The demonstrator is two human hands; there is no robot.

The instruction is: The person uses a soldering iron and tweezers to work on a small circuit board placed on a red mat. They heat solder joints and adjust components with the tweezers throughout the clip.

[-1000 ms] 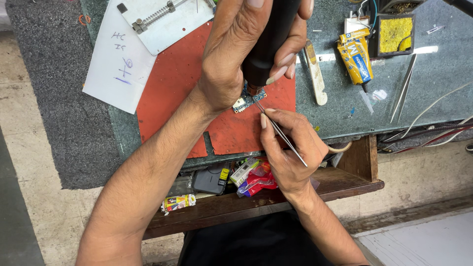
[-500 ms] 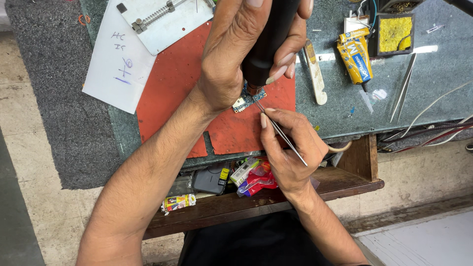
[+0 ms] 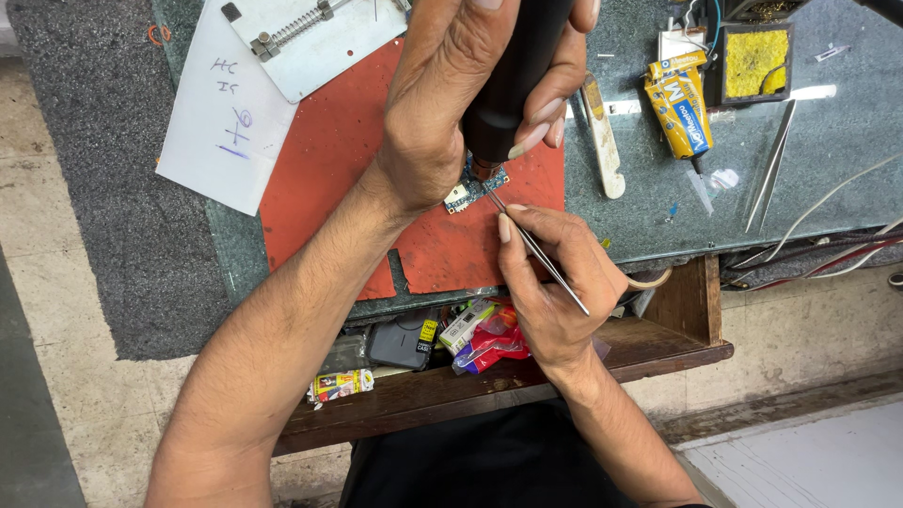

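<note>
Left hand (image 3: 451, 113) is wrapped tight round a black hot-air tool (image 3: 513, 75), nozzle just above a small circuit board (image 3: 470, 191) lying on the red mat (image 3: 329, 160). Right hand (image 3: 555, 292) pinches thin tweezers (image 3: 536, 252), tips at the board edge. Board looks light, stiff, fragile; probably best gripped by its edges only.

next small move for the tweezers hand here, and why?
Probably nudge the tweezers tip in the right hand a touch further onto the small circuit board. The tip already sits at the board's edge, right beneath the nozzle of the black tool that the left hand holds over it.
</note>
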